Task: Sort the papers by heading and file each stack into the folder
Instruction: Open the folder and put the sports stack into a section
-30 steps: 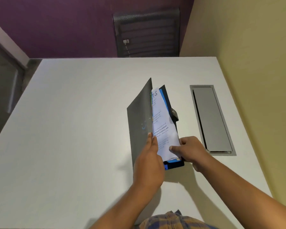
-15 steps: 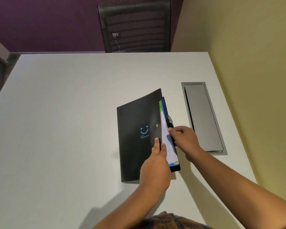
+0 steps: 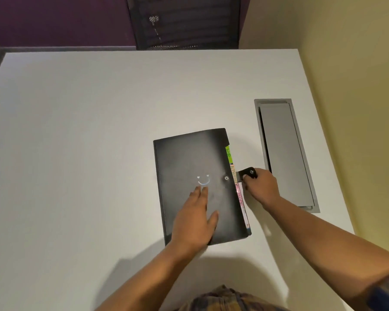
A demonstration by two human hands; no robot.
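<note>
Black folder (image 3: 195, 167) under flat left hand (image 3: 194, 221); right hand (image 3: 259, 187) fingers pinch strap (image 3: 247, 173).

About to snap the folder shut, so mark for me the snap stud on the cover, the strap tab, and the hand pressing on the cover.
snap stud (image 3: 226, 178): head view, its metal centre.
strap tab (image 3: 248, 173): head view, black tab end in the right-hand grip.
left hand (image 3: 194, 218): head view, back of the hand, flat on the cover.
</note>
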